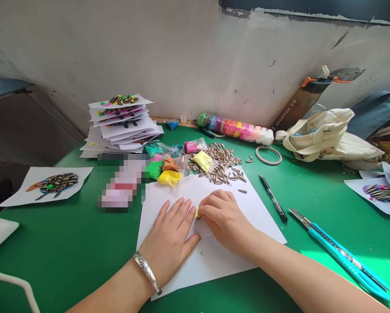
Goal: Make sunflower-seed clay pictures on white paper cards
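Hands on white paper

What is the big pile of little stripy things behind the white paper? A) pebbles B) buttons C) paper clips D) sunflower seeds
D: the pile of sunflower seeds lies on the green table just behind the white paper; each is small, pointed and striped black and white, and the left hand and right hand rest on the paper in front of them.

Just one head-worn cam here, looking forward and down at the green table from close up, wall right behind it.
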Demonstrator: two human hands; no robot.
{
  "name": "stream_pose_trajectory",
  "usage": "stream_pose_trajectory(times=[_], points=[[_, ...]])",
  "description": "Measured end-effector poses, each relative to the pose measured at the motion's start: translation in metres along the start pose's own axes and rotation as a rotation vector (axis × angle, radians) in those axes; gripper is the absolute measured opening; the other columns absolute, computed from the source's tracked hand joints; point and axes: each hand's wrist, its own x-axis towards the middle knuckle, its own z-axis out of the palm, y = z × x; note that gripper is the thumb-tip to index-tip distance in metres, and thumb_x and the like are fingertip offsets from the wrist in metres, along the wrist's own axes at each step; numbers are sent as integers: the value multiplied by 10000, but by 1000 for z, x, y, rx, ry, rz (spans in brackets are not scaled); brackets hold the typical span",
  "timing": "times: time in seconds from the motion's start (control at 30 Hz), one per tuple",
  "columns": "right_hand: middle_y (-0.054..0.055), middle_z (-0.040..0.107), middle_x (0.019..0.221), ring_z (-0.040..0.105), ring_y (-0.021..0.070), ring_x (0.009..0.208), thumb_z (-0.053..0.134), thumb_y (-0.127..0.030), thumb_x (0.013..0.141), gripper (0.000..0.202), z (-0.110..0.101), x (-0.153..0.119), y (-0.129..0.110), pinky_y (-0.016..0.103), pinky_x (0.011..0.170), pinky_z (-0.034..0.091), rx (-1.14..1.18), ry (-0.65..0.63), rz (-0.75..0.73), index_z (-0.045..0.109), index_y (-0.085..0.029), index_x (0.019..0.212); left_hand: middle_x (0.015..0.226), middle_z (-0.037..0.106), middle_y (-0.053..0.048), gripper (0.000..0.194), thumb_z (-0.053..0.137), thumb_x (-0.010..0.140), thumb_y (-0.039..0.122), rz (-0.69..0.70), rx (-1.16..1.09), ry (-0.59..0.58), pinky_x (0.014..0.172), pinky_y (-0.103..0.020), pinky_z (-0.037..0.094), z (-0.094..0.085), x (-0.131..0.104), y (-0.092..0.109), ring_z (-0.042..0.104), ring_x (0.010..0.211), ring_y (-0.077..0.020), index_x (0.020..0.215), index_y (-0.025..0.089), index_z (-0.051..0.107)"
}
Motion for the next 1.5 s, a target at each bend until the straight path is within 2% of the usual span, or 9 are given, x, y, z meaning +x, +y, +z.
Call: stream_pose_trajectory(times=[0.17,0.33,0.6,0.77,0.93,1.1,1.27,1.5], points=[[26,654,829,478,186,853,513,-74,870,178,-3,1,0,353,759,332,9,6,7,630,-207,853,1396,504,-127,485,464,931,376,-20,-25,16,1089,-512,315,1,0,0,405,1323,-296,1351,135,483],[20,668,851,483,185,846,525,-111,893,164,-7,-4,6,354,771,341,57,47,53,641,-227,898,1428,470,-105,525,460,935,390,-16,-10,-20,1092,-510,306,0,-1,-1,384,1337,-289,1420,199,396],[12,665,832,515,173,838,552,-110,882,177,-2,-4,13,342,788,357,133,48,120,670,-242,884,1384,526,-84,413,425,946,407,-36,50,11,1059,-569,288,1,-1,2,426,1297,-330,1314,259,537],[6,660,823,531,168,841,556,-102,876,199,-4,-2,14,336,798,367,188,47,137,683,-252,896,1420,484,-95,511,456,931,414,-12,70,-36,1069,-557,274,0,-3,2,405,1314,-324,1409,238,416],[19,654,809,533,172,824,550,-139,887,175,-4,-2,16,337,784,369,180,55,131,690,-245,883,1402,504,-92,409,464,934,381,-9,52,-22,1074,-572,255,-1,-4,-1,399,1318,-333,1324,273,526],[13,662,800,518,170,824,519,-104,892,209,-7,-2,13,337,784,356,172,62,99,680,-238,885,1405,504,-86,544,446,931,441,-9,29,-35,1104,-529,236,-4,-3,-1,398,1323,-295,1429,233,380],[20,675,861,493,182,876,537,-129,898,154,-9,-4,7,351,795,330,73,25,22,657,-223,873,1417,488,-91,478,448,932,435,-6,36,-46,1092,-561,230,-3,-3,-1,384,1328,-309,1366,237,474],[27,656,819,476,184,857,535,-99,882,159,-4,1,5,351,771,314,-5,13,-3,635,-214,839,1409,495,-102,469,455,929,417,-5,28,-41,1077,-576,253,-2,-4,-1,390,1321,-325,1348,211,496]])
